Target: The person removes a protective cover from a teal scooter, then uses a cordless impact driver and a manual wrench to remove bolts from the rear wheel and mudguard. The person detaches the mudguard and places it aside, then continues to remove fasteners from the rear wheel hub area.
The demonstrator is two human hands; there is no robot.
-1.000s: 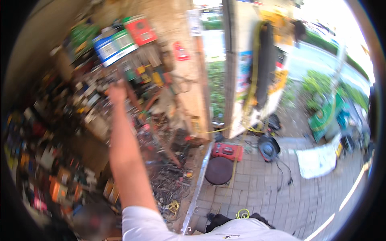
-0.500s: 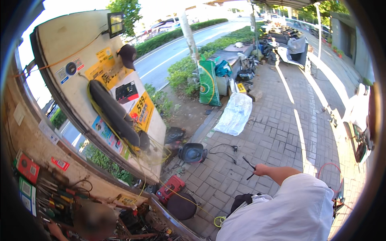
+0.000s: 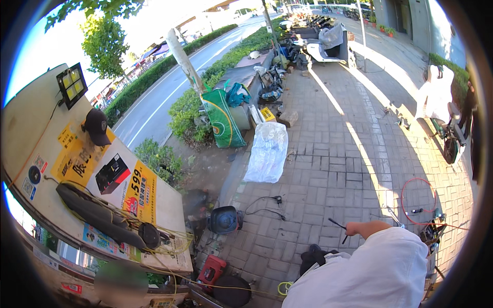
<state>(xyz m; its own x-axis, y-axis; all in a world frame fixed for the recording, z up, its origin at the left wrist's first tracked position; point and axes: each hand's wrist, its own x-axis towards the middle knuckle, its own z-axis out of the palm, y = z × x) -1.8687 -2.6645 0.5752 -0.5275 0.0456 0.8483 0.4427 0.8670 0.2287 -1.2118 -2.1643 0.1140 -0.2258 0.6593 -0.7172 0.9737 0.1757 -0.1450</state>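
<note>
My right hand (image 3: 353,229) is closed, reaching leftward over the paving from a white sleeve (image 3: 367,264). It grips a thin black two-ended thing (image 3: 336,223); one end points up and left, the other sticks out below the fingers. Its kind is not clear. On the ground ahead of the hand lies a black cable with a plug (image 3: 278,199). My left hand does not show.
At left, a battery poster and a long dark padded piece (image 3: 97,213) cover a tilted board. Below it are a black basin (image 3: 223,219), a red case (image 3: 211,269) and a dark round stool (image 3: 232,290). A red hose (image 3: 402,195) loops at right; scooters are parked beyond.
My view has turned to the right, so the board and basin sit further left. A hand among tools at the lower left has left the picture. My right hand keeps its grip.
</note>
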